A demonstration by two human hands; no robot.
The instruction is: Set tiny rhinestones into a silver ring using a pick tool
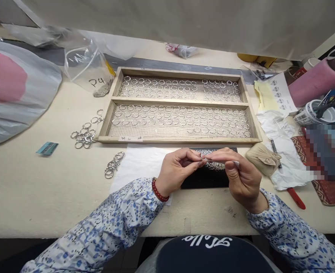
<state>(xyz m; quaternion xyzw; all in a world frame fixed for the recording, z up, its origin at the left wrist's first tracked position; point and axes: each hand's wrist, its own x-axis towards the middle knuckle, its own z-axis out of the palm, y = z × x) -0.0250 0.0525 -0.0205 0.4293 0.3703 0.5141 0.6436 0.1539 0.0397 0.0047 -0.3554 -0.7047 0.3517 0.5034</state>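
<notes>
Above the black tray (pixel 201 181) at the desk's (pixel 42 189) near edge, pinching one small metal ring (pixel 204 160) between the closed fingertips of left hand (pixel 175 171) and right hand (pixel 241 177), apparently mid-adjustment. Next probably calls for steady, fine finger control, without dropping it.

Bright, even overhead light, soft shadows, wide-angle bending at edges, one pixelated patch at right

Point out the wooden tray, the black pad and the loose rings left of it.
wooden tray (pixel 179 101), head view, middle wooden divider.
black pad (pixel 204 181), head view, bare lower part.
loose rings (pixel 83 136), head view, middle of the heap.
</notes>
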